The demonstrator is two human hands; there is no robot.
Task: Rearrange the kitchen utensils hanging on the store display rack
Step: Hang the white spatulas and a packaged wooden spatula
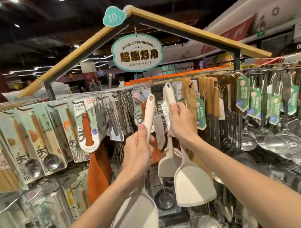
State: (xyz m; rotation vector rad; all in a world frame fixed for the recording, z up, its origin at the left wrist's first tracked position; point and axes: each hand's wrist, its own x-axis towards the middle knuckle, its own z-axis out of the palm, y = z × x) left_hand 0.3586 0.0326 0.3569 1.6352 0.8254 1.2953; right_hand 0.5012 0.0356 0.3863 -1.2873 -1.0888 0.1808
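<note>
My left hand (137, 152) grips the handle of a cream silicone spatula (148, 114); its wide blade (138, 219) hangs low between my forearms. My right hand (181, 123) holds the handle of a second cream spatula (193, 185), whose top hole sits up at the display rack's rail (93, 96). A white paper label (167, 112) is pinched under my right thumb. A third cream spatula (168, 164) hangs just behind, partly hidden by my right wrist.
Carded wooden-handled spoons (43, 140) and an orange wooden spatula (95, 167) hang at the left. Steel whisks (122, 113) hang in the middle, wooden-handled tools with green tags (201, 114) and steel skimmers (285, 143) at the right. A sign (137, 53) hangs overhead.
</note>
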